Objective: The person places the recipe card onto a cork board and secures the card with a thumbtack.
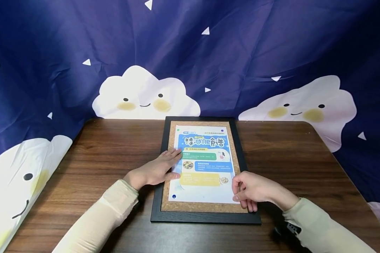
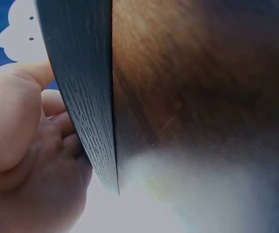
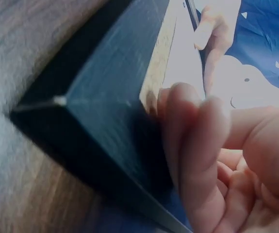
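Observation:
A cork board (image 1: 206, 207) in a black frame (image 1: 206, 218) lies on the table, bearing a printed poster (image 1: 193, 195) with coloured bands and Chinese lettering. Round pins mark three corners: a green pin (image 1: 178, 130), a purple pin (image 1: 222, 130) and a blue pin (image 1: 174, 196). My left hand (image 1: 156, 168) rests across the frame's left side, its straight fingers on the poster's edge. At the poster's lower right corner, my right hand (image 1: 256, 188) has thumb and index finger brought together; I cannot tell what is between them. The right wrist view shows these fingertips (image 3: 183, 99) close against the board.
The brown wooden table (image 1: 92, 168) extends on both sides of the frame. Behind it hangs a dark blue curtain (image 1: 234, 52) printed with smiling clouds. A small black device (image 1: 292, 228) shows by the right sleeve (image 1: 323, 225).

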Demonstrator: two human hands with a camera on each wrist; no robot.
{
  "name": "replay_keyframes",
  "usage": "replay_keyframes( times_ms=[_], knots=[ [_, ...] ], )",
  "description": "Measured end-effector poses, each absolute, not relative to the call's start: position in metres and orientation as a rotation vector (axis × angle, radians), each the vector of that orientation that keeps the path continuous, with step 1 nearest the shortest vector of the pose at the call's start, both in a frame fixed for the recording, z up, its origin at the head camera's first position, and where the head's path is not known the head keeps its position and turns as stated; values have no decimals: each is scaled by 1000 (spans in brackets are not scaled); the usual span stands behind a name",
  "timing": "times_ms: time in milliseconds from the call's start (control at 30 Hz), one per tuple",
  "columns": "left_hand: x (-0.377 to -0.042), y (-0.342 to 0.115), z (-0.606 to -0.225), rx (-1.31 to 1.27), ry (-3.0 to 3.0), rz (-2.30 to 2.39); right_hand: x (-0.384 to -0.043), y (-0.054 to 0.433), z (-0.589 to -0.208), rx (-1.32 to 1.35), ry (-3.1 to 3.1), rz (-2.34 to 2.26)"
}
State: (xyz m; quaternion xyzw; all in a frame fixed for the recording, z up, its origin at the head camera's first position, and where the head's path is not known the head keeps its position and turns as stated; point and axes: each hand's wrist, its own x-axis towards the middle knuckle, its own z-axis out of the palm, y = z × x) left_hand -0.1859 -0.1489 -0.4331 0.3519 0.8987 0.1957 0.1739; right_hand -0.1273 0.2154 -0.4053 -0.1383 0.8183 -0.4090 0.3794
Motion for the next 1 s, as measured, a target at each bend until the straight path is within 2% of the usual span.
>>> replay_keyframes(
  times_ms=[300,567,1000],
  knots=[
    [-188,-148,-437,1016,2523,571,-117,226,-410,-420,2224,-1013],
    [-194,-156,-454,1058,2519,648,-111,241,-415,-536,2219,-1190],
    [-170,-158,-426,930,2649,553,-107,242,-419,-500,2692,-1456]
  ],
)
